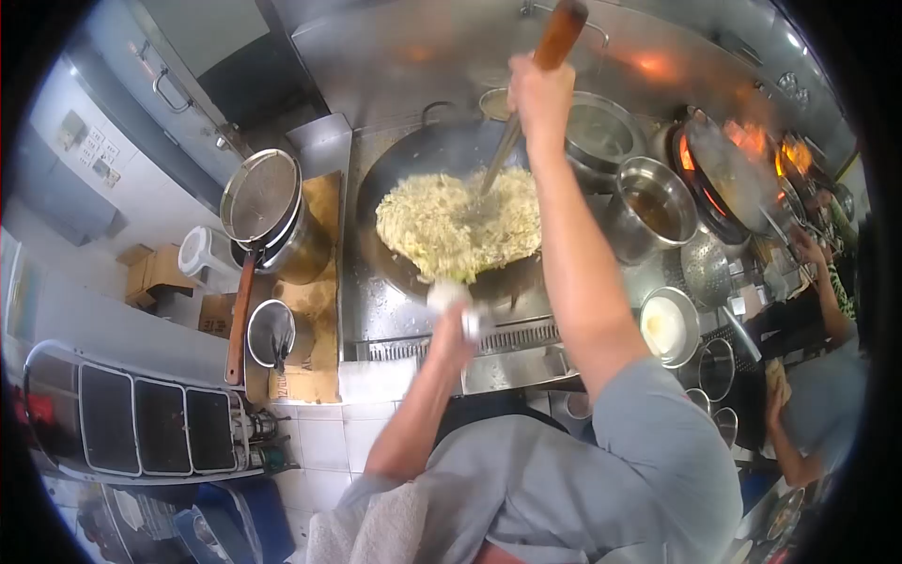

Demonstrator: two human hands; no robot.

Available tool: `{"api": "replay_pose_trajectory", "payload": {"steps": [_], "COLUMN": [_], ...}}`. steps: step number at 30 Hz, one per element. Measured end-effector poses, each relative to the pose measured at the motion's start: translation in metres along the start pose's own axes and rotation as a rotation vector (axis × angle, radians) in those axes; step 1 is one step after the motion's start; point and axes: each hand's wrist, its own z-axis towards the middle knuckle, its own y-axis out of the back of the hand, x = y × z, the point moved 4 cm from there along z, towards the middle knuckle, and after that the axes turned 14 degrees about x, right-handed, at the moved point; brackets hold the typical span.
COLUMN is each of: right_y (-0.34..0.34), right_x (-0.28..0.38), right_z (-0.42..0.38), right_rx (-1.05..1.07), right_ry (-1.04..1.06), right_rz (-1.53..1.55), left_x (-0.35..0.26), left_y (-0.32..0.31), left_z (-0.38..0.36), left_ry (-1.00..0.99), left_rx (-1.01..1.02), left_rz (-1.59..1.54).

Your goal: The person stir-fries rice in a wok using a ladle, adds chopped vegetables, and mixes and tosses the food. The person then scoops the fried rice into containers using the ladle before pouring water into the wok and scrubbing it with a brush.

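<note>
My right hand [542, 105] is wrapped round the wooden handle of a long metal wok tool [556, 38], whose head is buried in the food. Pale fried rice [451, 221] with green bits is heaped in the large dark wok [381, 164], blurred by motion and steaming. At the wok's near rim, my left hand [455, 334] is closed on a white cloth [449, 295]. Blur hides exactly how the fingers grip the rim there.
Left of the wok, a strainer [261, 195] rests on a pot beside a metal container [271, 331]. A pot of brown liquid [656, 202] and a bowl with pale contents [665, 326] stand right. Beyond, flames surround another wok [728, 179], where a co-worker's arm [827, 291] reaches in.
</note>
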Motion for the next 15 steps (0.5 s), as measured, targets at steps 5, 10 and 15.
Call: {"api": "replay_pose_trajectory", "payload": {"steps": [5, 10, 15], "right_y": [0.021, 0.022, 0.036], "right_x": [0.080, 0.020, 0.076], "right_z": [-0.022, -0.023, -0.031], "right_rx": [0.138, -0.067, 0.077], "right_ry": [-0.043, 0.068, -0.037], "right_rz": [0.221, 0.009, 0.330], "left_x": [0.007, 0.009, -0.009], "left_y": [-0.002, 0.016, 0.019], "left_z": [-0.045, -0.008, -0.043], "left_ry": [0.052, -0.033, 0.144], "left_rx": [0.023, 0.095, 0.064], "left_rz": [-0.023, 0.116, 0.094]}}
